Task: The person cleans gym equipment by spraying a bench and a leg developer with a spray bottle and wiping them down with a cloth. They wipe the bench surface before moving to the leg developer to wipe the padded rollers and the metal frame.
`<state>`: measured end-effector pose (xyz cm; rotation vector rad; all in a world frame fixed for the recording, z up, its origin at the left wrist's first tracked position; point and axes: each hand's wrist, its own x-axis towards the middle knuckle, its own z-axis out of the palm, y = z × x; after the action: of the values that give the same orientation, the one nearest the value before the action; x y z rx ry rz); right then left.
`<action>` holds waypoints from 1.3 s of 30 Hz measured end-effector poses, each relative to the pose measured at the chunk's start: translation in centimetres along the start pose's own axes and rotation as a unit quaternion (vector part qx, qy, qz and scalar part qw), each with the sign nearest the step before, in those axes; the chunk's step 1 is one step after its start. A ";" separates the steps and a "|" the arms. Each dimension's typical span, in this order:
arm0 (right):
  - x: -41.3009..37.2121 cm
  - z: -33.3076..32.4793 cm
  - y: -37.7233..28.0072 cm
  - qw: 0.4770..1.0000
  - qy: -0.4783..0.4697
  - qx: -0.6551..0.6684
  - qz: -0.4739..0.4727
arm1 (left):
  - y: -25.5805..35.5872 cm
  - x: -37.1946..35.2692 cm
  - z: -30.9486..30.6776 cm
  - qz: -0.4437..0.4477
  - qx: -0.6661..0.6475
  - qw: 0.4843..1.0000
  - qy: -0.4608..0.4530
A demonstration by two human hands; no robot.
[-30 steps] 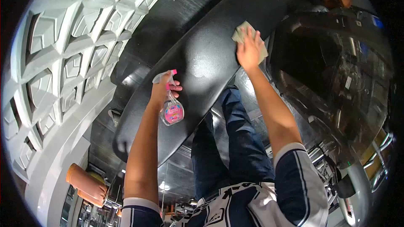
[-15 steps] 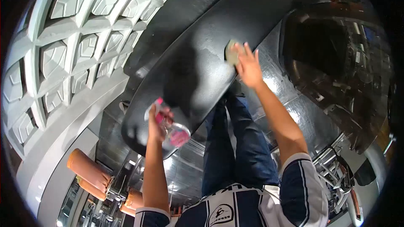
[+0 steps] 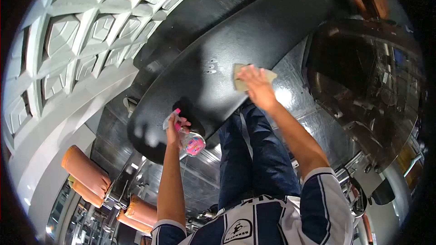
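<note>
My left hand [image 3: 176, 128] is wrapped round a clear spray bottle [image 3: 194, 144] with a pink nozzle and pink label, held over the near left end of a long black padded bench [image 3: 272, 22]. Under my right hand [image 3: 256, 84] a beige cloth [image 3: 240, 80] lies against the bench surface, near its right edge. Its fingers press on the cloth, and one corner sticks out to the right. Wet spots [image 3: 210, 67] show on the black padding left of the cloth.
A white lattice wall [image 3: 86, 27] rises at the left. Orange-brown padded rollers [image 3: 86, 172] are at the lower left. A dark glossy round-edged object [image 3: 363, 77] is at the right. Metal equipment stands at the lower right, and my legs are below the bench.
My right hand and the cloth have moved left and down along the bench, and the cloth looks more spread. Wet spots now show on the padding. The bottle has shifted slightly.
</note>
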<state>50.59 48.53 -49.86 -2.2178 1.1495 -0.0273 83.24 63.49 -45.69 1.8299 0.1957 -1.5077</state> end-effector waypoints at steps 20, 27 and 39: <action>5.1 1.5 -5.7 0.988 -0.073 -0.076 -0.111 | -0.3 1.1 0.1 -0.024 -0.003 1.000 -0.002; 5.5 -1.7 8.1 0.959 0.164 -0.130 0.193 | -0.1 1.0 0.2 -0.011 0.005 1.000 -0.009; 17.9 3.5 -11.1 0.982 0.173 -0.051 -0.057 | -1.1 2.2 -0.6 -0.027 0.008 1.000 0.012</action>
<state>70.80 41.69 -51.26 -2.4316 1.2239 -0.4249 83.77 63.88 -48.16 1.8701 0.2466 -1.5277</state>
